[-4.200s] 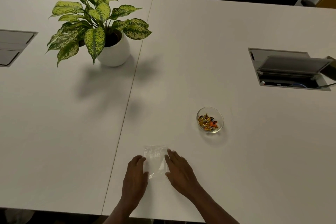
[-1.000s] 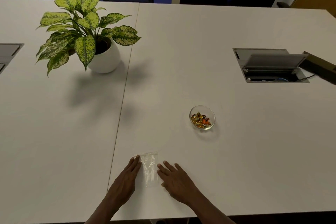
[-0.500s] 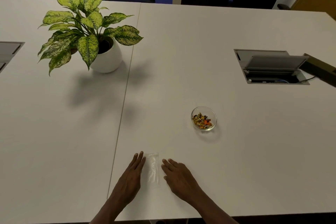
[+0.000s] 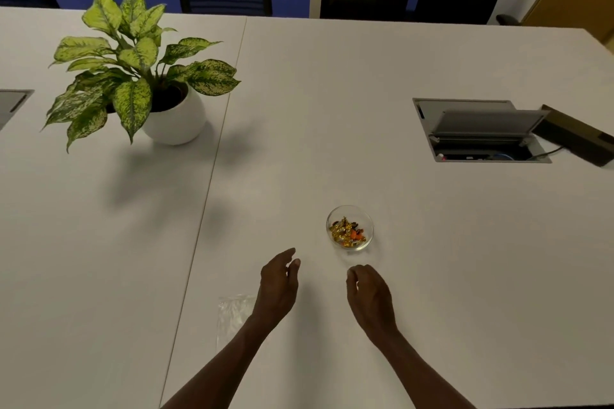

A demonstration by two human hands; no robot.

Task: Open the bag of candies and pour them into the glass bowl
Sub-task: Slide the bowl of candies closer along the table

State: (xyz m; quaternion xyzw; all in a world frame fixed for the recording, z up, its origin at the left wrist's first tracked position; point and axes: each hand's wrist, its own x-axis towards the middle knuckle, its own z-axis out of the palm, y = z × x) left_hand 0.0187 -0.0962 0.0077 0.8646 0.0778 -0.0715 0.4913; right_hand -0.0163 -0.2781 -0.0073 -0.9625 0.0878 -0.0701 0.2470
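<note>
A: Why is the bag lying flat near the table's front edge, with nobody holding it?

B: It looks empty, clear and limp, partly hidden under the left forearm. I'd judge the pouring is done, so it has simply been set aside there.

A: And the candies?

B: In the bowl, which stands a little in from the front edge, toward the middle of the table. Gold-wrapped pieces, something orange and a few dark ones lie heaped on its bottom; it's well short of full.

A: What are the hands doing?

B: Both hover over the table between the bag and the bowl. The left hand is loosely open, fingers slightly curled, gripping nothing. The right hand is curled more, fingertips drawn in, just short of the bowl and not touching it; I see nothing in it.

A: Anything else about?

B: A plant toward the far left corner, and an open hatch near the right edge.
</note>
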